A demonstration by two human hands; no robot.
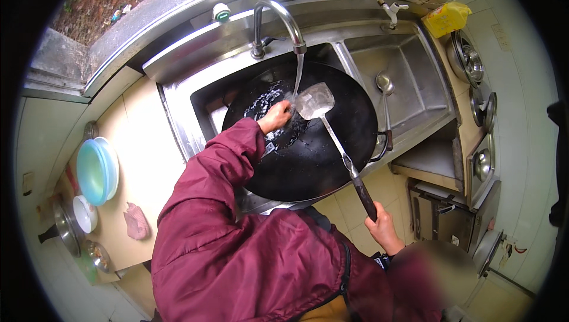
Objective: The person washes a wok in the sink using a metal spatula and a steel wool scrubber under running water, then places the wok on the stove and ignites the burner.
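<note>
My right hand (383, 229) is wrapped around the dark handle of a metal wok spatula (315, 101). The spatula's flat blade lies over a large black wok (338, 153), just right of the running water. Beside the blade's left edge, my left hand (276, 116) has curled fingers. A blurred greyish patch shows at those fingertips; whether it is a scrubber or splashing water is unclear. Water (299, 73) falls from a curved chrome faucet (280, 6) close to that hand and pools in the wok, which rests across the left sink basin (206, 104).
A ladle (385, 84) lies in the right basin (415, 73), its handle over the front rim by the wok's handle. Bowls (92, 173) and a pink cloth (135, 221) sit on the left counter. A yellow jug (446, 20) and metal pans (464, 57) line the right side.
</note>
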